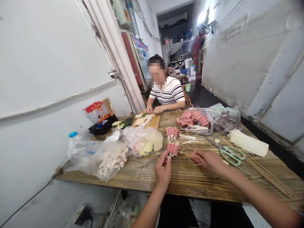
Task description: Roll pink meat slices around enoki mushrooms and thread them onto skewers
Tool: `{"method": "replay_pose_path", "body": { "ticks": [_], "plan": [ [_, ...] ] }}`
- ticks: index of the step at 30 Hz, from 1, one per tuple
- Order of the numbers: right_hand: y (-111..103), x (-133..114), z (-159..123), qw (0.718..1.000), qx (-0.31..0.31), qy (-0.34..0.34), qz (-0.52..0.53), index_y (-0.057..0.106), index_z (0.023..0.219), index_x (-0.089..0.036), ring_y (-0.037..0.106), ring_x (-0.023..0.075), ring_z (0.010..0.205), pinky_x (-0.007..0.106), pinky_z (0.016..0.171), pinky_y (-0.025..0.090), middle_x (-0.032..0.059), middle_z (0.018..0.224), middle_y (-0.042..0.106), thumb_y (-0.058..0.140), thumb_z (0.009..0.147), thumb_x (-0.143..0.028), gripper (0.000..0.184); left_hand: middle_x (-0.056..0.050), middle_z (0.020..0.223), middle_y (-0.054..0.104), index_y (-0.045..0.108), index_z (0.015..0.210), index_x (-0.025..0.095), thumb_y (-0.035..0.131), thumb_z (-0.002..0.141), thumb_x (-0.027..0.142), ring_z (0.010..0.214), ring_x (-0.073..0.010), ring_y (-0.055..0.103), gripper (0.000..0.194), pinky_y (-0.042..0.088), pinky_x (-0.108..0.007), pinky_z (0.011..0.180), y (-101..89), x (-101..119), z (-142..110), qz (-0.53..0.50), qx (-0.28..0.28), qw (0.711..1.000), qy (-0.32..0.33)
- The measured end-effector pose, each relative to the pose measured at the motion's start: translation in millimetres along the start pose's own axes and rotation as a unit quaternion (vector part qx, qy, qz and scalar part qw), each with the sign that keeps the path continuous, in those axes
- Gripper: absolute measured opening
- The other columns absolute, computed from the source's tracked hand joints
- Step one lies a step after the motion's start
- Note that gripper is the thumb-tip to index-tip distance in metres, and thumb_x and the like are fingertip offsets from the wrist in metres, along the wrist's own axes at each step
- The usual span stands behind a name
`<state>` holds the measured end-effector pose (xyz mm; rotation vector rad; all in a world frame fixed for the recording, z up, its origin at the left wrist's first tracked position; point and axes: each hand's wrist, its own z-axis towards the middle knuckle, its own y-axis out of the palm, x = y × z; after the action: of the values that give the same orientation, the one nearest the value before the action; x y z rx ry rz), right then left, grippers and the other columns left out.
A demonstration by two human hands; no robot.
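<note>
My left hand (163, 171) pinches a pink meat roll, mostly hidden by the fingers, at the near end of a row of skewered meat rolls (173, 148) with enoki tips poking out. To the right, my right hand (204, 160) is closed, its fingertips at the end of a thin wooden skewer (186, 153) that runs toward the rolls. Beyond lies another group of skewered rolls (172, 133), beside loose enoki strands (188, 137). Green-handled scissors (232, 155) rest past my right hand, near a bundle of enoki mushrooms (249, 143) and several bare skewers (268, 177).
A metal tray (209, 130) holds many finished meat skewers. Plastic bags of mushrooms (111, 161) and vegetables (144, 142) cover the left side; a dark-filled bag (225, 118) stands far right. Across the table (190, 182), a person in a striped shirt (167, 91) works at a cutting board (155, 122).
</note>
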<state>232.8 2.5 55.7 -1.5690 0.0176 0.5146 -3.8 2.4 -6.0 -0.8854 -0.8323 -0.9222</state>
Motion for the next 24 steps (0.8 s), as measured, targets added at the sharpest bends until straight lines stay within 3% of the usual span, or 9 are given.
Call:
{"method": "replay_pose_path", "body": {
  "ticks": [5,10,15,17,20,22,24],
  "plan": [
    [-4,21,56,0.998,-0.007,-0.056,-0.038,0.065,0.087,-0.018,0.059,0.0156,0.077,0.025,0.067,0.035,0.0069,0.088,0.068,0.041,0.094,-0.030,0.028,-0.013,0.109,0.070,0.067,0.114,0.015,0.059,0.085,0.044,0.093,-0.0208,0.067,0.042,0.055,-0.035,0.085,-0.4,-1,0,-0.003,0.000,1.000,-0.005],
    [-11,25,63,0.993,0.013,-0.093,-0.068,0.067,0.089,-0.016,0.055,0.0182,0.091,0.028,0.078,0.036,0.0095,0.096,0.064,0.049,0.091,-0.032,0.024,-0.013,0.113,0.069,0.067,0.115,0.016,0.059,0.084,0.045,0.098,-0.0215,0.066,0.043,0.053,-0.037,0.090,-1.3,-5,-1,0.012,-0.011,1.000,-0.009],
    [-39,55,24,0.990,0.116,-0.046,-0.059,0.067,0.100,-0.016,0.056,0.0191,0.093,0.029,0.079,0.041,0.0097,0.097,0.064,0.042,0.094,-0.031,0.030,-0.012,0.115,0.069,0.067,0.115,0.017,0.060,0.085,0.042,0.100,-0.0219,0.066,0.040,0.053,-0.039,0.092,-2.1,-7,-1,0.032,-0.017,0.999,0.024],
    [-57,81,-3,0.983,0.180,0.008,-0.039,0.068,0.101,-0.017,0.058,0.0192,0.091,0.030,0.079,0.043,0.0091,0.098,0.066,0.042,0.093,-0.032,0.031,-0.012,0.115,0.069,0.067,0.115,0.017,0.059,0.085,0.040,0.099,-0.0217,0.067,0.038,0.053,-0.039,0.091,-1.7,-5,-1,0.042,-0.022,0.998,0.037],
    [-77,118,-46,0.964,0.234,0.115,-0.048,0.070,0.095,-0.017,0.060,0.0208,0.073,0.034,0.066,0.045,0.0098,0.096,0.068,0.046,0.090,-0.037,0.032,-0.013,0.114,0.069,0.068,0.113,0.016,0.059,0.086,0.037,0.099,-0.0215,0.067,0.036,0.055,-0.038,0.088,-0.7,-2,-1,0.053,-0.020,0.997,0.050],
    [-77,129,-70,0.957,0.248,0.138,-0.059,0.070,0.090,-0.018,0.058,0.0208,0.062,0.036,0.058,0.043,0.0098,0.093,0.069,0.047,0.088,-0.040,0.033,-0.013,0.111,0.070,0.069,0.110,0.015,0.058,0.086,0.035,0.099,-0.0216,0.068,0.033,0.056,-0.038,0.088,0.0,1,-1,0.059,-0.018,0.996,0.062],
    [-65,122,-84,0.961,0.248,0.116,-0.049,0.070,0.087,-0.020,0.058,0.0211,0.063,0.036,0.058,0.044,0.0093,0.092,0.069,0.046,0.089,-0.043,0.033,-0.012,0.107,0.072,0.071,0.106,0.015,0.058,0.086,0.033,0.098,-0.0216,0.068,0.030,0.056,-0.039,0.089,0.7,3,0,0.067,-0.023,0.994,0.080]
  ]
}}
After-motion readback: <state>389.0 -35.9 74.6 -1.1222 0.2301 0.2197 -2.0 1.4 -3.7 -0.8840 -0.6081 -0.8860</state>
